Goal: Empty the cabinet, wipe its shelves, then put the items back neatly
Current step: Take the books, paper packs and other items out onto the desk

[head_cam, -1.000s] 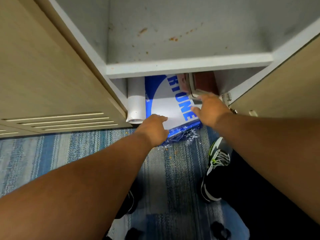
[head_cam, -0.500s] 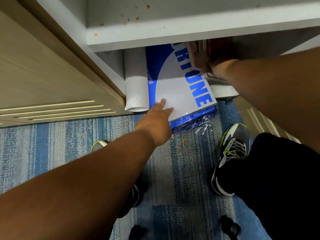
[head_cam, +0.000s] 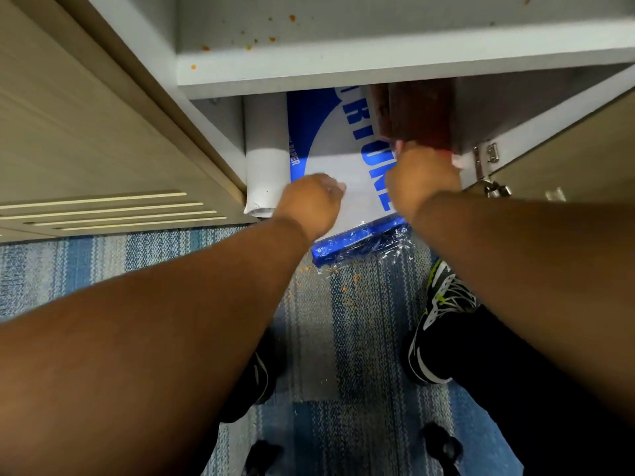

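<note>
Head view looks steeply down, and the biggest thing I see is the cabinet (head_cam: 395, 68): its upper shelf (head_cam: 378, 36) is bare apart from scattered orange crumbs, so I judge the emptying is well along and only the bottom compartment is left. Below lies the striped blue carpet (head_cam: 343, 338), also flecked with crumbs.

Next in size is the blue-and-white paper pack (head_cam: 330, 149), lying flat in the bottom compartment with its long axis running from the back of the cabinet out toward me; its near end, in torn clear wrap, sticks out over the carpet. Just beside it on the left lies a rolled white sheet (head_cam: 266, 159), parallel to it. Resting on the pack's right rear part is a dark reddish-brown book-like item (head_cam: 415, 111), mostly under the shelf edge.

My right hand (head_cam: 424, 176) is at the near edge of that brown item, fingers curled onto it and seemingly clamped on it, though I cannot see the grip fully. My left hand (head_cam: 311, 201) rests on the near end of the pack, fingers folded together, pressing rather than gripping as far as I can tell.

The relation that matters: the brown item sits straight ahead of the right hand, deeper in, so I judge a pull toward me fits, the left hand holding the pack down.
</note>
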Demonstrator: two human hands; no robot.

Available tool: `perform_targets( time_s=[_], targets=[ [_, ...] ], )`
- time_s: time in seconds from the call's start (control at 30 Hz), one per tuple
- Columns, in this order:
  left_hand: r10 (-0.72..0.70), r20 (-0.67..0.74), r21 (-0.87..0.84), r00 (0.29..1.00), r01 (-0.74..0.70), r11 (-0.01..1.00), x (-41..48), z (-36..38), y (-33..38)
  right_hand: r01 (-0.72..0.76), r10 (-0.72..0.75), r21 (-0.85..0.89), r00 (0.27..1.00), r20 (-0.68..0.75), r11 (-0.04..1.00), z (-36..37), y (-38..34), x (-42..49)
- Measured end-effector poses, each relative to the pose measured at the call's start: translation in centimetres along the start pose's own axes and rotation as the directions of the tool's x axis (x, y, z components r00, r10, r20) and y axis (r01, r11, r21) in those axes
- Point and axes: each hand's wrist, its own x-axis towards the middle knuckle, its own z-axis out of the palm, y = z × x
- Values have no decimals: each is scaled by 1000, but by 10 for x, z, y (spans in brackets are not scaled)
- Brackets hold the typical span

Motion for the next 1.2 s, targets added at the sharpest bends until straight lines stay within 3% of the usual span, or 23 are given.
perform_targets(
  time_s=[0.03,0.1,0.2,0.27,0.37,0.47,0.53,0.63,0.7,0.8,0.9,1.03,1.2],
  targets=[
    [-61,-19,-166,998,57,984,3,-3,6,14,-14,36,1000,-4,999,1,-1,-14],
    [-176,56,-517,983,179,837,4,-5,21,98,-97,55,995,-15,994,2,-4,-48],
    [-226,204,-721,953,302,624,7,2,35,276,-276,10,961,-36,961,-4,-5,-82],
    [-265,210,-751,941,329,573,11,13,34,389,-389,-18,921,0,921,0,-3,-93],
    [-317,116,-676,941,309,669,18,20,12,416,-426,112,900,89,903,10,11,-94],
    [-226,88,-670,970,225,708,9,14,-4,145,-141,401,989,-40,904,11,29,-73],
    [-100,99,-691,990,140,709,-6,7,-10,-66,17,580,996,90,812,4,33,-61],
    [36,106,-723,994,52,689,-33,-5,-17,-274,-46,777,931,362,568,-6,31,-58],
    [88,118,-742,989,29,670,-52,-13,-21,-337,-109,803,891,441,491,-14,32,-68],
    [105,115,-764,988,21,645,-83,-25,-26,-309,-147,800,887,437,514,-26,40,-91],
    [71,86,-731,994,15,682,-120,-35,-23,-229,-201,790,893,404,569,-42,45,-123],
    [75,-28,-690,997,-74,720,-171,-54,-1,-6,-204,750,961,188,662,-81,44,-162],
    [154,-160,-718,975,-222,660,-223,-111,47,163,-257,855,966,-36,492,-180,40,-207]
  ],
)
